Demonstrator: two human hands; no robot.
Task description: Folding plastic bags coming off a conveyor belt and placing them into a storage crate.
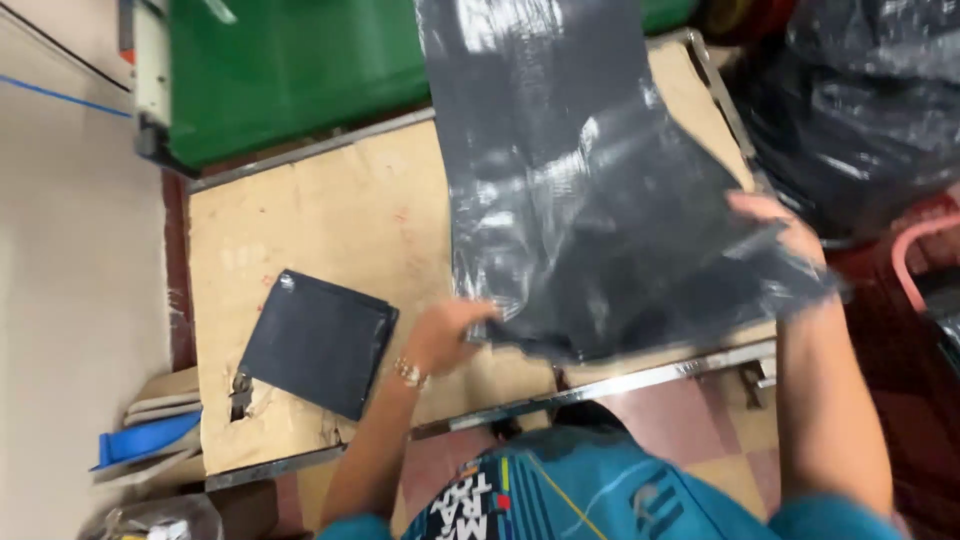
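Note:
A large shiny dark grey plastic sheet [580, 180] lies stretched over the right part of a brown board-topped table [330, 210]. My left hand [450, 332] grips its near left corner, fingers curled on the edge. My right hand [785, 228] holds the sheet's near right corner, which is lifted and crumpled above the table's edge. To the left of my left hand, a folded dark grey square [318, 342] rests flat on the board, apart from both hands.
A green machine body [290, 70] stands behind the table. Bulky black plastic bags [870, 100] fill the right side, above a pink curved object [915, 260]. A metal frame [620, 382] edges the table. Blue and tan flat pieces [150, 432] lie at the lower left.

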